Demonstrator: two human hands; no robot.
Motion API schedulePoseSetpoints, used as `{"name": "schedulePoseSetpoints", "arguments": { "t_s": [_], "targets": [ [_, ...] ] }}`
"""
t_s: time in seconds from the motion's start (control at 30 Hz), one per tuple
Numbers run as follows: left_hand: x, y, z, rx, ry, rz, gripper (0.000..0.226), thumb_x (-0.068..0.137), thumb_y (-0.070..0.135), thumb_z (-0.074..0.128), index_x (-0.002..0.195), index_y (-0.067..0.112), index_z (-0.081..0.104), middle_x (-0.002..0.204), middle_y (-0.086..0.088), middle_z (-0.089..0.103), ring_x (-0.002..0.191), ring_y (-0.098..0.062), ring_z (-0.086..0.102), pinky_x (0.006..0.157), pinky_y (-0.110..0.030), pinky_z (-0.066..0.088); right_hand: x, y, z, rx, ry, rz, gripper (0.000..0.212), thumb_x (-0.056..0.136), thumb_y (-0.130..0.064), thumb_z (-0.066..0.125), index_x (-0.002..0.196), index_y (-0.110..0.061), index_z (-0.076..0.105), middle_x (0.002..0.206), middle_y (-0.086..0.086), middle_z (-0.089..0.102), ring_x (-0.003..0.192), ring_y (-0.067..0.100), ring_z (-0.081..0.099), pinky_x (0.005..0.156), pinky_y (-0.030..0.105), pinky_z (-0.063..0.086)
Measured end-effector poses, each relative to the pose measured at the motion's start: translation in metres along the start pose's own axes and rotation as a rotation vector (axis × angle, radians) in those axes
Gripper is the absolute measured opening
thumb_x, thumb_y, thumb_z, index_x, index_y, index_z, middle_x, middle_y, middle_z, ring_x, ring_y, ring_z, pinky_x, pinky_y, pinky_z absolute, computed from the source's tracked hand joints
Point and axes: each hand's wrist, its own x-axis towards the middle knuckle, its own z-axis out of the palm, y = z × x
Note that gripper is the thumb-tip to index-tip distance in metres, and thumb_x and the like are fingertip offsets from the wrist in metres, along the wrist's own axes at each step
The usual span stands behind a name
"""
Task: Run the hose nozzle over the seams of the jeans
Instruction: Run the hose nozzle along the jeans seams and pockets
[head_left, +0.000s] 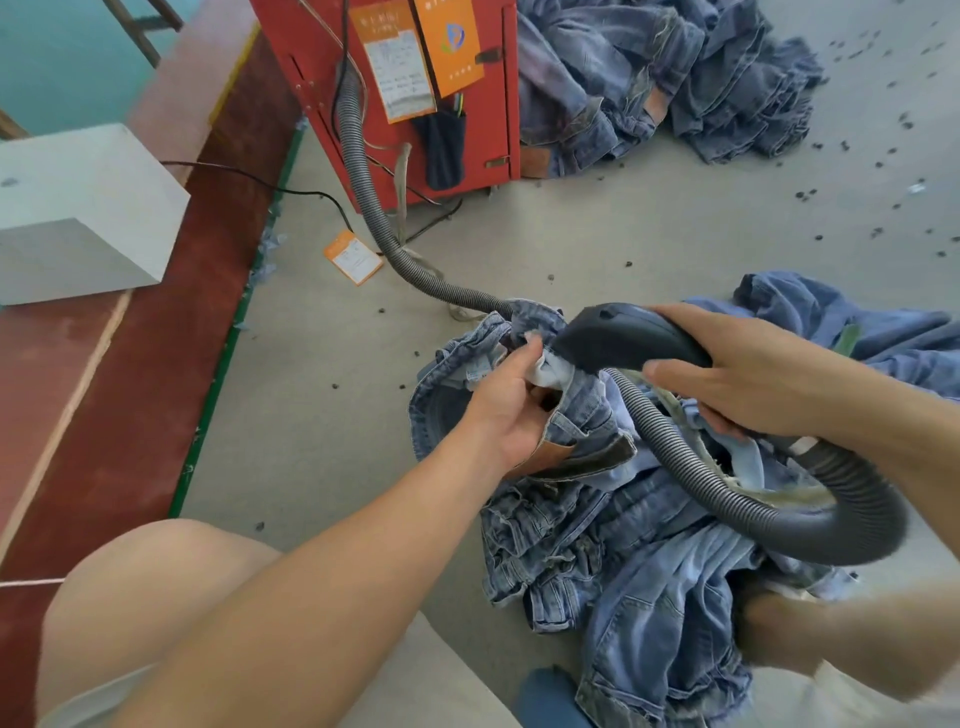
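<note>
A bunched pair of blue jeans (566, 519) lies on the grey floor between my knees. My left hand (506, 400) grips the waistband part with its white pocket lining and brown leather patch, lifting it. My right hand (748, 374) holds the dark grey hose nozzle (623, 338), fingers curled round its handle. The nozzle's mouth presses against the fabric next to my left thumb. The ribbed grey hose (769, 514) loops under my right wrist and back across the jeans.
A red machine cabinet (483, 119) stands at the back with the hose (358, 171) running out of it. Heaps of jeans lie behind it (675, 78) and at right (857, 332). A grey block (78, 218) sits at left on a red strip. Dark scraps dot the floor.
</note>
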Motion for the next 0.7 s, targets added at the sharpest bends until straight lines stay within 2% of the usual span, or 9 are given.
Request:
{"name": "schedulePoseSetpoints", "arguments": {
  "t_s": [0.07, 0.13, 0.2, 0.3, 0.43, 0.5, 0.6, 0.7],
  "targets": [
    [-0.003, -0.005, 0.003, 0.025, -0.040, -0.022, 0.027, 0.106, 0.023, 0.056, 0.128, 0.008, 0.058, 0.121, -0.018, 0.066, 0.109, -0.030, 0.064, 0.107, -0.048, 0.052, 0.005, -0.001, 0.003, 0.077, 0.072, 0.011, 0.021, 0.101, -0.040, 0.056, 0.121, -0.045, 0.049, 0.057, 0.005, 0.067, 0.041, 0.022, 0.062, 0.040, 0.027, 0.048],
    [-0.004, -0.009, 0.006, 0.045, -0.044, -0.043, 0.033, 0.103, 0.021, 0.061, 0.134, 0.010, 0.054, 0.126, -0.019, 0.060, 0.114, -0.034, 0.057, 0.114, -0.055, 0.043, 0.007, -0.003, 0.000, 0.115, 0.156, 0.023, 0.016, 0.102, -0.040, 0.055, 0.115, -0.048, 0.051, 0.056, 0.008, 0.067, 0.042, 0.026, 0.062, 0.040, 0.032, 0.050],
    [-0.004, -0.005, 0.008, 0.034, -0.026, -0.040, 0.032, 0.103, 0.022, 0.061, 0.131, 0.007, 0.057, 0.115, -0.017, 0.066, 0.103, -0.031, 0.064, 0.104, -0.050, 0.052, 0.001, -0.002, -0.007, 0.129, 0.139, -0.003, 0.015, 0.101, -0.041, 0.055, 0.105, -0.055, 0.052, 0.055, 0.008, 0.066, 0.040, 0.025, 0.060, 0.037, 0.028, 0.047],
    [0.002, 0.001, 0.002, -0.015, -0.029, -0.004, 0.008, 0.105, 0.021, 0.059, 0.109, 0.014, 0.057, 0.088, -0.005, 0.069, 0.074, -0.017, 0.067, 0.078, -0.035, 0.059, -0.009, -0.003, -0.012, 0.095, 0.033, -0.036, 0.018, 0.096, -0.045, 0.056, 0.105, -0.061, 0.051, 0.052, 0.008, 0.064, 0.036, 0.023, 0.058, 0.036, 0.022, 0.043],
    [-0.003, -0.008, 0.004, 0.017, -0.122, -0.050, 0.006, 0.104, 0.019, 0.060, 0.108, 0.020, 0.056, 0.100, -0.005, 0.065, 0.085, -0.019, 0.062, 0.085, -0.037, 0.053, 0.009, -0.002, -0.007, 0.103, 0.085, 0.009, 0.006, 0.097, -0.040, 0.056, 0.101, -0.045, 0.055, 0.053, 0.009, 0.065, 0.038, 0.024, 0.058, 0.037, 0.026, 0.046],
    [-0.004, -0.013, 0.005, 0.029, -0.152, -0.057, 0.003, 0.103, 0.019, 0.061, 0.103, 0.021, 0.059, 0.099, -0.005, 0.066, 0.086, -0.020, 0.062, 0.083, -0.038, 0.051, 0.016, 0.004, -0.011, 0.129, 0.126, 0.014, 0.007, 0.100, -0.036, 0.059, 0.096, -0.041, 0.058, 0.054, 0.008, 0.064, 0.038, 0.022, 0.058, 0.038, 0.030, 0.048],
    [-0.003, -0.006, 0.002, 0.021, -0.138, -0.014, 0.009, 0.104, 0.016, 0.060, 0.099, 0.022, 0.062, 0.093, -0.003, 0.067, 0.078, -0.017, 0.062, 0.076, -0.035, 0.053, 0.013, 0.010, -0.017, 0.218, 0.021, 0.039, 0.005, 0.099, -0.038, 0.063, 0.101, -0.042, 0.063, 0.057, 0.011, 0.063, 0.041, 0.029, 0.060, 0.041, 0.036, 0.052],
    [-0.008, -0.006, 0.000, 0.117, -0.187, 0.013, 0.014, 0.104, 0.008, 0.057, 0.105, 0.021, 0.061, 0.093, 0.000, 0.065, 0.073, -0.014, 0.060, 0.068, -0.032, 0.052, 0.024, 0.012, -0.012, 0.305, -0.021, 0.123, 0.003, 0.099, -0.034, 0.065, 0.099, -0.032, 0.065, 0.057, 0.006, 0.062, 0.043, 0.029, 0.058, 0.043, 0.036, 0.052]
  ]
}}
